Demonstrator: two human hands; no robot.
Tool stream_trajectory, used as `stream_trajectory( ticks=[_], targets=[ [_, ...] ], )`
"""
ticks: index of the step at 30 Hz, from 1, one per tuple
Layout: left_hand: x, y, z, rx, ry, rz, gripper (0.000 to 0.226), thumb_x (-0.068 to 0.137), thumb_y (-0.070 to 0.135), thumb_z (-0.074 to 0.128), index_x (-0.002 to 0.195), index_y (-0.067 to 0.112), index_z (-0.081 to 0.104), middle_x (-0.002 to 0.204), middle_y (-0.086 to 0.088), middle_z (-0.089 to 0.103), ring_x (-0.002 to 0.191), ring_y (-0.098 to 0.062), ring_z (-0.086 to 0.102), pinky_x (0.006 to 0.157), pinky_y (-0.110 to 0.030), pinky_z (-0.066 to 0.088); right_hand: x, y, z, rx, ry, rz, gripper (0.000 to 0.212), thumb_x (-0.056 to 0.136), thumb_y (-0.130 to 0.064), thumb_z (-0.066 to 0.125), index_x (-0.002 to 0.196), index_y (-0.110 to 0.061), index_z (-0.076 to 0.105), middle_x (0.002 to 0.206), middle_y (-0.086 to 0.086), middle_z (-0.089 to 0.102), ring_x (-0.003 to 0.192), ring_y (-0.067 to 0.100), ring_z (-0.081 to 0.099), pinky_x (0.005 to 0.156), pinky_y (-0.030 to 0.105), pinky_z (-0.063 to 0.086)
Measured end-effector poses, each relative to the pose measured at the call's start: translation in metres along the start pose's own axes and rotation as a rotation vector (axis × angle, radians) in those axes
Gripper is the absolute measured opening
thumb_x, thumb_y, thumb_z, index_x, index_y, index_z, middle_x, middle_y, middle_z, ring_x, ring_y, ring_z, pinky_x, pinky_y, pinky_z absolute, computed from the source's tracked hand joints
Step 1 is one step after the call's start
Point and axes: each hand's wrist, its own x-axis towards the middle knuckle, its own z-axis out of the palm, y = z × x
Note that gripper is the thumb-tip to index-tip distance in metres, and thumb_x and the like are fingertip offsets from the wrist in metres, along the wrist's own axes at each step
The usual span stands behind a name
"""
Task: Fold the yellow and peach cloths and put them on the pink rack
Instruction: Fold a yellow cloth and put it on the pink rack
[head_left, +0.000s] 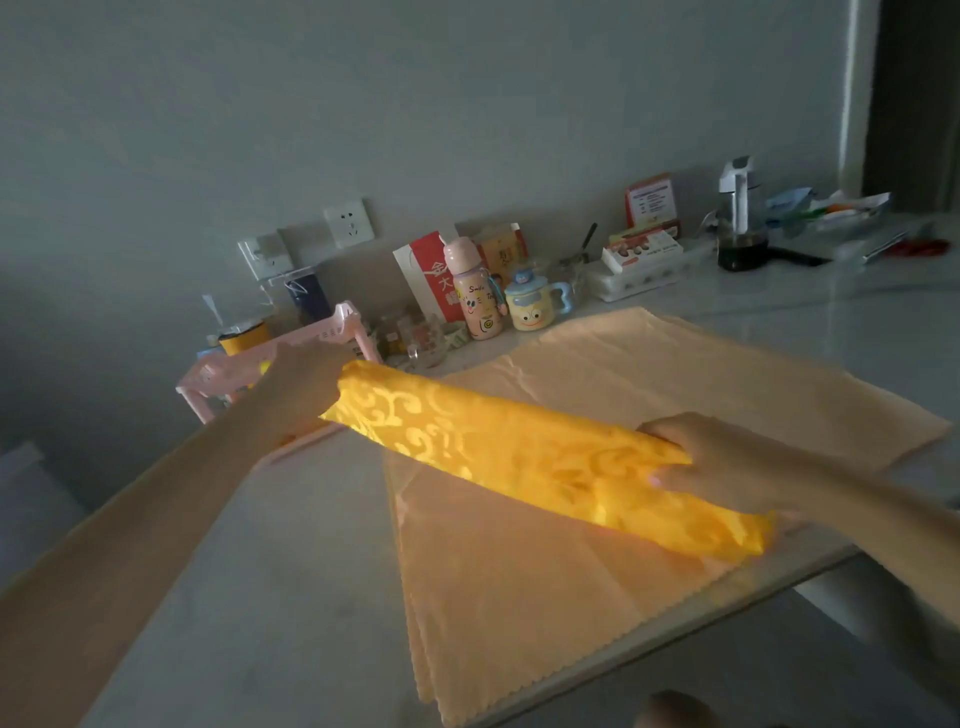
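The yellow cloth, patterned with swirls and folded into a long narrow band, is held up above the table between both hands. My left hand grips its far left end, in front of the pink rack. My right hand grips the cloth near its right end, thumb underneath. The peach cloth lies spread flat on the table below the yellow one, its scalloped edge toward me.
Along the wall behind stand a pink bottle, a cartoon-face mug, a red and white bag, boxes and a dark jar. The table's front edge runs just past the peach cloth.
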Motion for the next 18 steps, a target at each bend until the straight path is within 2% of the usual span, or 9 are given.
stream_trajectory(
  ticks=[1, 3, 6, 8, 10, 13, 15, 16, 18],
  targets=[
    [0.022, 0.008, -0.009, 0.022, 0.062, 0.021, 0.033, 0.092, 0.008, 0.044, 0.123, 0.014, 0.051, 0.104, -0.002, 0.058, 0.097, -0.018, 0.054, 0.08, -0.027, 0.041, -0.003, -0.003, 0.0, 0.181, -0.029, 0.055, 0.022, 0.086, -0.015, 0.064, 0.102, -0.028, 0.058, 0.105, -0.003, 0.064, 0.095, 0.013, 0.061, 0.083, 0.029, 0.049],
    [0.056, 0.029, -0.017, 0.012, 0.134, 0.011, 0.031, 0.091, 0.01, 0.045, 0.121, 0.013, 0.053, 0.12, -0.005, 0.055, 0.116, -0.024, 0.046, 0.106, -0.042, 0.027, -0.01, -0.008, 0.008, 0.529, -0.07, 0.19, 0.032, 0.082, -0.014, 0.069, 0.109, -0.028, 0.056, 0.107, -0.001, 0.066, 0.098, 0.018, 0.062, 0.09, 0.038, 0.05],
    [0.066, 0.077, -0.008, -0.072, 0.13, -0.025, 0.045, 0.091, 0.017, 0.049, 0.134, 0.01, 0.038, 0.139, -0.009, 0.04, 0.132, -0.027, 0.031, 0.112, -0.052, 0.018, -0.009, -0.014, 0.026, 0.8, -0.08, 0.367, 0.041, 0.081, -0.014, 0.07, 0.117, -0.024, 0.053, 0.109, 0.005, 0.064, 0.099, 0.026, 0.06, 0.09, 0.043, 0.048],
    [0.044, 0.119, 0.015, -0.285, -0.03, 0.046, 0.053, 0.097, 0.027, 0.04, 0.143, 0.009, 0.022, 0.152, -0.01, 0.021, 0.141, -0.027, 0.014, 0.114, -0.052, 0.01, -0.004, -0.02, 0.035, 0.802, -0.07, 0.444, 0.046, 0.082, -0.012, 0.068, 0.124, -0.018, 0.051, 0.105, 0.007, 0.062, 0.09, 0.024, 0.058, 0.084, 0.039, 0.047],
    [0.004, 0.156, 0.038, -0.491, -0.254, 0.132, 0.056, 0.099, 0.036, 0.031, 0.146, 0.01, 0.015, 0.156, -0.009, 0.004, 0.144, -0.025, 0.001, 0.115, -0.049, 0.002, 0.002, -0.022, 0.039, 0.673, -0.048, 0.494, 0.05, 0.083, -0.015, 0.068, 0.128, -0.013, 0.047, 0.106, 0.006, 0.057, 0.088, 0.021, 0.055, 0.083, 0.035, 0.043],
    [-0.057, 0.184, 0.06, -0.675, -0.369, 0.168, 0.069, 0.094, 0.056, 0.02, 0.146, 0.011, 0.015, 0.157, -0.007, 0.0, 0.144, -0.023, -0.003, 0.114, -0.044, -0.001, 0.006, -0.018, 0.036, 0.529, -0.043, 0.5, 0.053, 0.08, -0.022, 0.071, 0.127, -0.013, 0.049, 0.113, 0.007, 0.059, 0.1, 0.026, 0.057, 0.09, 0.039, 0.047],
    [-0.093, 0.187, 0.059, -0.722, -0.338, 0.193, 0.115, 0.061, 0.086, -0.009, 0.147, 0.012, 0.011, 0.157, -0.005, -0.002, 0.144, -0.021, -0.005, 0.114, -0.043, -0.002, 0.002, -0.018, 0.034, 0.469, -0.015, 0.473, 0.048, 0.075, -0.023, 0.075, 0.118, -0.013, 0.056, 0.109, 0.01, 0.063, 0.096, 0.027, 0.061, 0.087, 0.041, 0.052],
    [-0.105, 0.185, 0.057, -0.744, -0.334, 0.212, 0.134, 0.041, 0.09, -0.02, 0.148, 0.013, 0.009, 0.157, -0.004, -0.004, 0.144, -0.02, -0.007, 0.115, -0.042, -0.003, -0.001, -0.019, 0.034, 0.431, -0.013, 0.463, 0.048, 0.073, -0.023, 0.077, 0.115, -0.014, 0.057, 0.107, 0.01, 0.064, 0.095, 0.027, 0.061, 0.086, 0.04, 0.052],
    [-0.122, 0.182, 0.05, -0.765, -0.343, 0.246, 0.144, 0.028, 0.089, -0.025, 0.148, 0.016, 0.005, 0.157, -0.001, -0.006, 0.144, -0.018, -0.009, 0.115, -0.039, -0.005, -0.006, -0.018, 0.034, 0.403, -0.016, 0.456, 0.048, 0.071, -0.022, 0.079, 0.112, -0.017, 0.055, 0.108, 0.009, 0.063, 0.095, 0.027, 0.06, 0.084, 0.039, 0.052]
  ],
)
